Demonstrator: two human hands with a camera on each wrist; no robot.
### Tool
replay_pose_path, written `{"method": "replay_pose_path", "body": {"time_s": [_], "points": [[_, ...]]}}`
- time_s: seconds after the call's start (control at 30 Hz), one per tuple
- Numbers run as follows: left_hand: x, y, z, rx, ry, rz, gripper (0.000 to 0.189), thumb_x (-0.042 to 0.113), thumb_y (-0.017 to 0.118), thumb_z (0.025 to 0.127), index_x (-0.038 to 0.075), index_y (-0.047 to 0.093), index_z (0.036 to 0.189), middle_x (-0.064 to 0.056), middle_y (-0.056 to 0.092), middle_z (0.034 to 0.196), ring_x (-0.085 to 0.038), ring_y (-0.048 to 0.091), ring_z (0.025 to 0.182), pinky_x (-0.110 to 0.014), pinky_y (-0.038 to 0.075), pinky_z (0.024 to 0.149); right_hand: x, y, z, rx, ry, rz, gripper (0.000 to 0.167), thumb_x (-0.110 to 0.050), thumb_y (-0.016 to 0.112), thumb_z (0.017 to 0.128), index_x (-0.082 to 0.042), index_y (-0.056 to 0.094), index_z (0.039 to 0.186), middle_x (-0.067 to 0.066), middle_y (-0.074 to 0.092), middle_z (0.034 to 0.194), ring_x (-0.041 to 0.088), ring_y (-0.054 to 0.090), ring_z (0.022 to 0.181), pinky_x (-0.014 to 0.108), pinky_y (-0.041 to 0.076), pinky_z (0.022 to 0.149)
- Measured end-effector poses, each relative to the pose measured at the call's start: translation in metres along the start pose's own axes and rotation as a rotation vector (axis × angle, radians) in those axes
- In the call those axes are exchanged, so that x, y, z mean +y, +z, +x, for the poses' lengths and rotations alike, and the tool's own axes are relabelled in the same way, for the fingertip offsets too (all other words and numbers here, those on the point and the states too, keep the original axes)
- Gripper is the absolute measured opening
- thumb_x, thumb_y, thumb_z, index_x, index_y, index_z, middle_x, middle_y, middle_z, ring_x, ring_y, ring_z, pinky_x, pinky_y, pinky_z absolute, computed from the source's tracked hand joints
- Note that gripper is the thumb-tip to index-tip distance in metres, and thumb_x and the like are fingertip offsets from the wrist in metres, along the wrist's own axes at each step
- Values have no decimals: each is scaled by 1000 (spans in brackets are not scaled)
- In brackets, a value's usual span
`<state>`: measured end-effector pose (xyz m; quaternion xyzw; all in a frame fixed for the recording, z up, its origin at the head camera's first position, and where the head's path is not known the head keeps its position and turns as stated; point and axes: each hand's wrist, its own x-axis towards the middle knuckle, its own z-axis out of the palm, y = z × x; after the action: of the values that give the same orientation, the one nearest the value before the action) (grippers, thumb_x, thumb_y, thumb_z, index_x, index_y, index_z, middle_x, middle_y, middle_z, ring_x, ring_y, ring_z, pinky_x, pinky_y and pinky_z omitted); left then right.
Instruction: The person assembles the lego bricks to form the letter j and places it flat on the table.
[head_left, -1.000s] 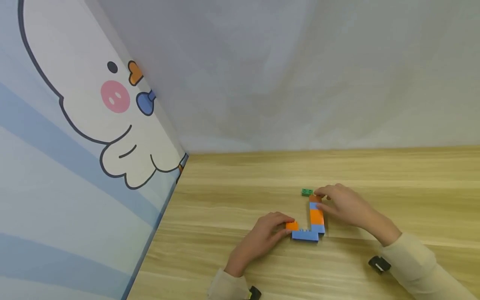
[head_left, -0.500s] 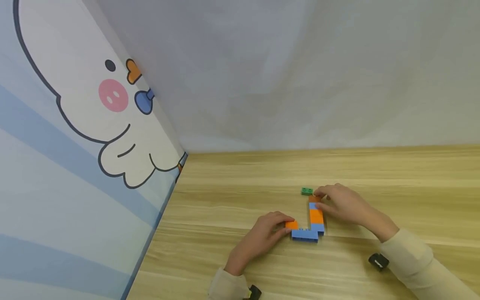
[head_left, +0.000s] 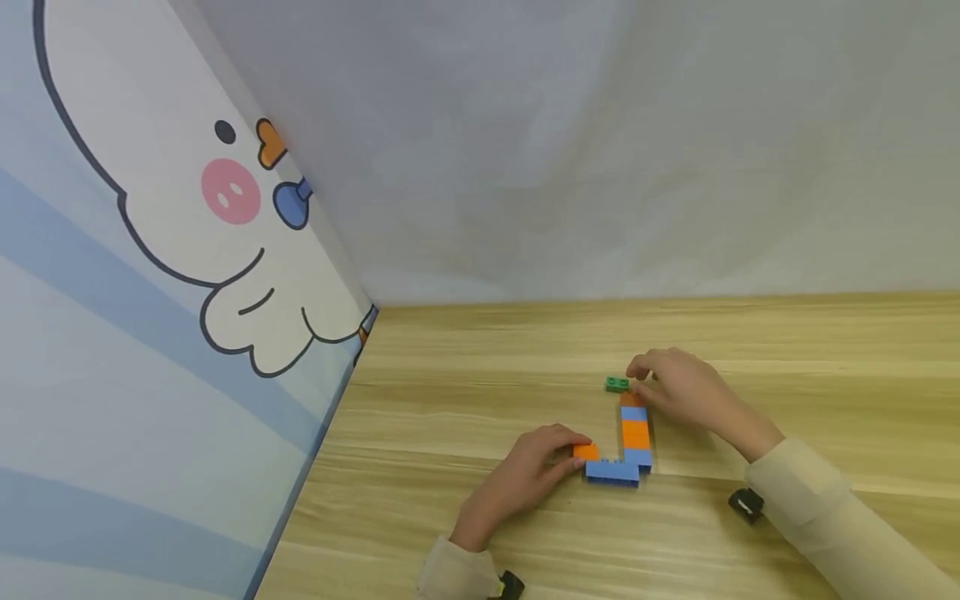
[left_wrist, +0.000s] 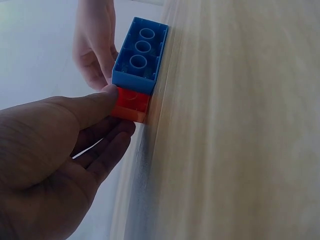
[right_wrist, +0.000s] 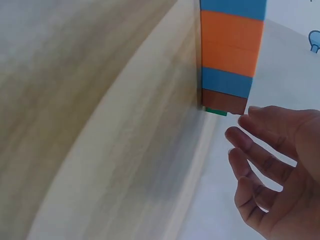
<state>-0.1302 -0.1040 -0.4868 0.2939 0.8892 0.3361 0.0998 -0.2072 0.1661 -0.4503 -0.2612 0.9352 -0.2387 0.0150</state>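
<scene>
My left hand (head_left: 521, 471) pinches a small orange brick (head_left: 586, 452) between thumb and fingers. That brick sits at the left end of a long blue brick (head_left: 612, 473), whose hollow underside (left_wrist: 143, 46) faces the left wrist camera. From the blue brick's right end, a row of blue, orange, blue and brown bricks runs away from me, with the orange part (head_left: 636, 434) in its middle. My right hand (head_left: 686, 387) hovers by the row's far end, fingers loosely bent and holding nothing. Its thumb is close to the brown brick (right_wrist: 224, 101); whether they touch I cannot tell.
A green brick (head_left: 617, 384) lies just beyond the brown brick, near my right fingertips. The wooden table (head_left: 450, 375) ends at a pale wall (head_left: 525, 167) at the back. A cartoon-printed panel (head_left: 187, 333) borders it on the left.
My right hand has let go of the brown end of the row and shifted slightly away from me, toward the green brick. The left hand keeps its place on the orange brick.
</scene>
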Motion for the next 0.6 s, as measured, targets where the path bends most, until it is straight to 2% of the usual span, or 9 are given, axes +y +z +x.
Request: {"method": "replay_pose_path", "body": {"time_s": [0.27,0.6], "points": [[0,0,-1,5,14,18,32,27,57,105,17,65,135,1,70,129,-10,64,119,-27,52,105,5,3,16,-34,4,-6,10,-20,71,96,-13,77,99,3,77,95,20,69,85,42,58,74],[0,0,-2,0,-2,-13,32,26,58,104,17,65,134,2,70,130,-9,64,117,-26,51,105,7,6,21,-71,22,-3,9,-24,72,96,-16,77,95,0,77,94,17,67,83,38,56,71]]}}
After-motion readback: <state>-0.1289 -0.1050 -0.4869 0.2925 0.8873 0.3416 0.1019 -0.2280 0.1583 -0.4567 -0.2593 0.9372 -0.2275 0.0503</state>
